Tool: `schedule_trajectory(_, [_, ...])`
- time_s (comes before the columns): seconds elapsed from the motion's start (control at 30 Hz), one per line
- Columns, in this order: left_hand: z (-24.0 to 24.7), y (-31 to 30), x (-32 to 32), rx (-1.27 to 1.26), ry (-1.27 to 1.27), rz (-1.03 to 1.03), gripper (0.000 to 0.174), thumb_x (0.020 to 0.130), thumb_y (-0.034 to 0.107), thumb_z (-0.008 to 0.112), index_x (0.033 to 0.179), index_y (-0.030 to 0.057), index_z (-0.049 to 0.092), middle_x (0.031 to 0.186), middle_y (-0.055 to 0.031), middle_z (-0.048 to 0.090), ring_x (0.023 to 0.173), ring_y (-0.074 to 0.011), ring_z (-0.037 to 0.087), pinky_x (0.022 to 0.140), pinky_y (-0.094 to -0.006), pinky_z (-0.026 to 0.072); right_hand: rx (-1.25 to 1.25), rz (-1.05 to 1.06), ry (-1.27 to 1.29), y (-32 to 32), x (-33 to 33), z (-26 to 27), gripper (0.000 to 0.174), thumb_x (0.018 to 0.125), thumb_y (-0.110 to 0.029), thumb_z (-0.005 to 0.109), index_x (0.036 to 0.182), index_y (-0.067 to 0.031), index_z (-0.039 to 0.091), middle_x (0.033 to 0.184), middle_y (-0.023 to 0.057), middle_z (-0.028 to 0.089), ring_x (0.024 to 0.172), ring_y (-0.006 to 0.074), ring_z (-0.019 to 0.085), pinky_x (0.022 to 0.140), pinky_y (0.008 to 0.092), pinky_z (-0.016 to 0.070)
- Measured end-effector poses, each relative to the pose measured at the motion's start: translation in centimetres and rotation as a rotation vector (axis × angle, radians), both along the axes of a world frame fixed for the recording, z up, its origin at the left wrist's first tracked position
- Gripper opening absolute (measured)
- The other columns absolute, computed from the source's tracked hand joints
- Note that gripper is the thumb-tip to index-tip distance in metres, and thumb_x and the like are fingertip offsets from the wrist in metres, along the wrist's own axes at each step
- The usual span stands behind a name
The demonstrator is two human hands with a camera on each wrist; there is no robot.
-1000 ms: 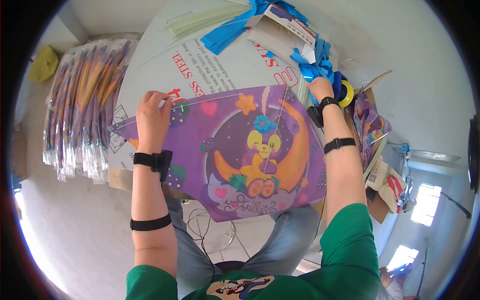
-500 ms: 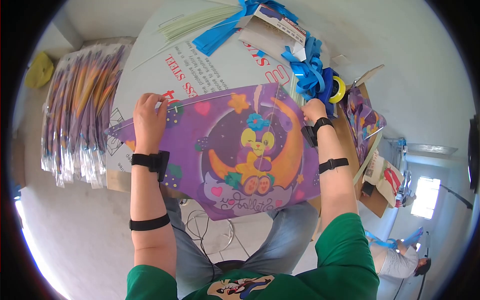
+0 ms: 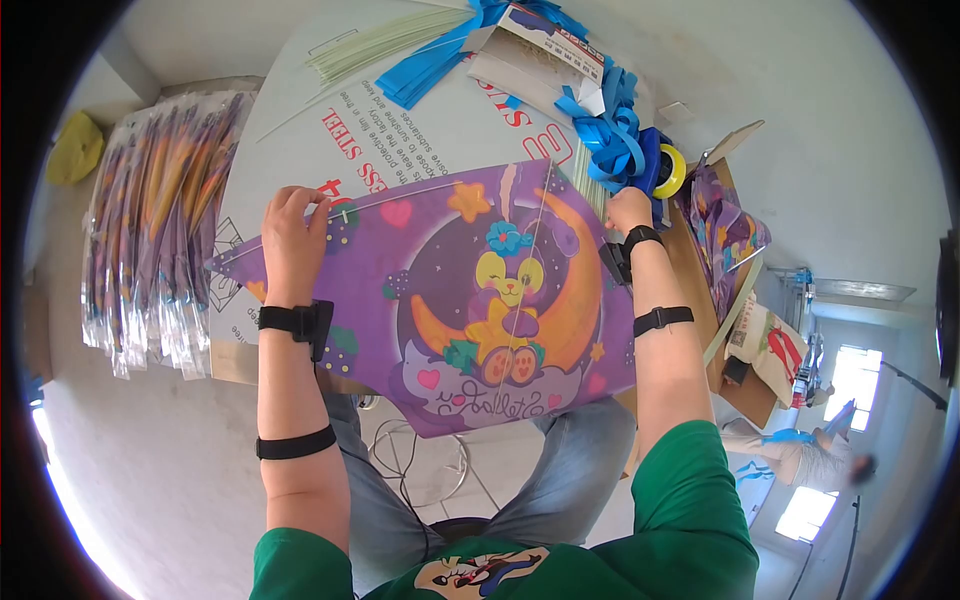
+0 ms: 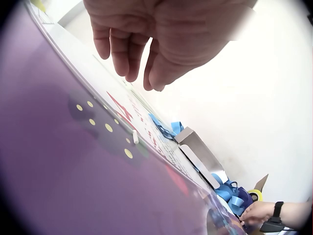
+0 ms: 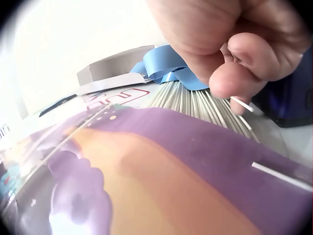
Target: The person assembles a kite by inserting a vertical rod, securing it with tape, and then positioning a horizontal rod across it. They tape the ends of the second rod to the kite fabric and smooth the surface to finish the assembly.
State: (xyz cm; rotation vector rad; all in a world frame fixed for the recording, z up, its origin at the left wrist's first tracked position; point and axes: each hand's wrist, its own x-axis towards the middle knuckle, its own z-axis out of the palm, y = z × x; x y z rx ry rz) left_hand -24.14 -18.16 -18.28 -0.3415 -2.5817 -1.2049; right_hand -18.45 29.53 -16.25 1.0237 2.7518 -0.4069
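A purple kite (image 3: 370,290) with a cartoon animal on an orange moon lies flat across the table edge and over the person's knees. A thin white rod (image 3: 400,190) runs along its upper edge. My left hand (image 3: 293,240) hovers above the kite's upper left side, its fingers loosely bent with nothing between them in the left wrist view. By the kite's right corner, my right hand (image 3: 630,212) pinches a thin white stick (image 5: 242,104) between thumb and fingers; most of that stick is hidden. Another short white stick (image 5: 281,176) shows at the kite's edge.
Beyond the kite are a bundle of pale rods (image 3: 380,50), blue ribbons (image 3: 612,140), an opened carton (image 3: 540,60) and a yellow tape roll (image 3: 670,170). Bagged kites (image 3: 160,220) lie at left. A cardboard box (image 3: 745,390) stands at right; another person (image 3: 820,460) is behind.
My right hand has come from beside the blue ribbons down toward the kite's right corner. The left hand stays over the upper edge. The person behind has come further into view.
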Motion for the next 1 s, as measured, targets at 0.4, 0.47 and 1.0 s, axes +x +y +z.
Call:
schedule_trajectory(0.4, [-0.1,-0.2,-0.1,-0.017,0.044,0.002,0.007,0.077,0.006,0.064,0.083,0.0033,0.061,0.089,-0.0123,0.06,0.086,-0.0318,0.057,0.074,-0.038,0.0459,-0.091,0.066,0.111,-2.4,4.2,2.2,0.02,0.075,-0.012,0.055,0.061,0.0001,0.062,0.051,0.0115,0.058,0.045,0.0211,0.059,0.05,0.0343,0.0469])
schedule_trajectory(0.47, [0.2,-0.4,-0.1,0.003,0.043,-0.019,0.007,0.077,0.006,0.064,0.082,0.0025,0.061,0.086,-0.013,0.061,0.083,-0.0323,0.058,0.073,-0.0382,0.046,-0.431,-0.099,0.234,-3.4,7.5,2.5,0.017,0.076,-0.013,0.058,0.063,-0.0027,0.06,0.052,0.0063,0.058,0.041,0.014,0.054,0.041,0.0279,0.0412])
schedule_trajectory(1.0, [7.1,18.4,25.5,0.748,-0.872,-0.572,0.02,0.086,0.012,0.061,0.1,-0.0013,0.059,0.082,-0.0025,0.061,0.072,-0.0089,0.056,0.064,-0.0236,0.046,-1.231,-0.299,0.472,-20.5,31.9,10.0,0.009,0.087,-0.011,0.06,0.085,-0.003,0.056,0.065,0.0015,0.058,0.047,0.0059,0.051,0.04,0.0187,0.035])
